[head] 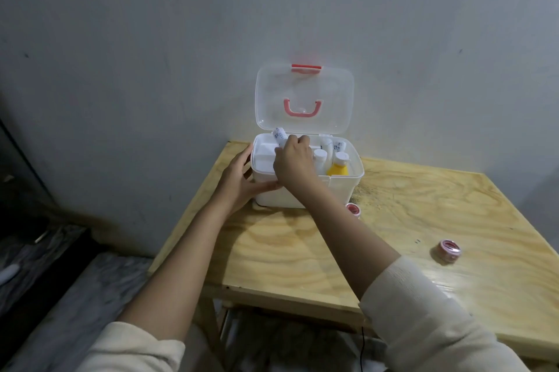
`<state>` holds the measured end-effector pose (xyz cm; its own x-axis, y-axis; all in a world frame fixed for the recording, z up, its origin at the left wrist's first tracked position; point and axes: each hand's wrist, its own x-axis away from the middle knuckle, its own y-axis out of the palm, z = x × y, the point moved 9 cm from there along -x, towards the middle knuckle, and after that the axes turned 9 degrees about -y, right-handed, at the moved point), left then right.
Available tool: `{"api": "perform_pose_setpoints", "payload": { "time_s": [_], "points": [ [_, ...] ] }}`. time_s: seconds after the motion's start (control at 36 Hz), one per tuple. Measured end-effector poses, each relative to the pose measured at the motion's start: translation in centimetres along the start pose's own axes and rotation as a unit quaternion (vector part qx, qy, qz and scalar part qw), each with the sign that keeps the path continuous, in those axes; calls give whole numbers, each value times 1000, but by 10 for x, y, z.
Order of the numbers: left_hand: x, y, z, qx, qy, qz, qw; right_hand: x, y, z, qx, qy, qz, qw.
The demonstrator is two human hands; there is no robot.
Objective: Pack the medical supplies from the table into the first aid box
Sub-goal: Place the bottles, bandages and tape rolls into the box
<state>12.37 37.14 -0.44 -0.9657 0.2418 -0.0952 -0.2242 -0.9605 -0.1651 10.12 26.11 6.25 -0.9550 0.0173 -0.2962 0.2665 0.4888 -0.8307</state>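
Head view: right hand [292, 159] grips a roll [279, 135] in the box [305, 190], open left hand [239, 181] bracing it; seat it upright, clear of the bottles [338, 165].

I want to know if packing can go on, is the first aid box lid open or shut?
Open: the clear lid stands upright against the wall behind the first aid box, bottles showing inside.

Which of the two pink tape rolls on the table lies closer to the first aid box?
The pink tape roll just off the first aid box front right corner; the other roll sits apart, far right.
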Motion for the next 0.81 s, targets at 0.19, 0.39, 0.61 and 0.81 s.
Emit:
{"api": "perform_pose_setpoints", "payload": {
  "time_s": [0.19,0.39,0.61,0.81],
  "points": [
    [-4,-4,-7,-21,-8,14,1000,6,-3,8,-57,3,20,998],
    [-4,-4,-8,-36,-10,23,999,8,-5,10,-18,1,24,1000],
    [-5,-5,-8,-35,-10,37,999,7,-5,8,-48,-18,48,998],
    [-5,-5,-7,-33,-4,37,999,6,-6,10,-42,-17,39,998]
  ]
}}
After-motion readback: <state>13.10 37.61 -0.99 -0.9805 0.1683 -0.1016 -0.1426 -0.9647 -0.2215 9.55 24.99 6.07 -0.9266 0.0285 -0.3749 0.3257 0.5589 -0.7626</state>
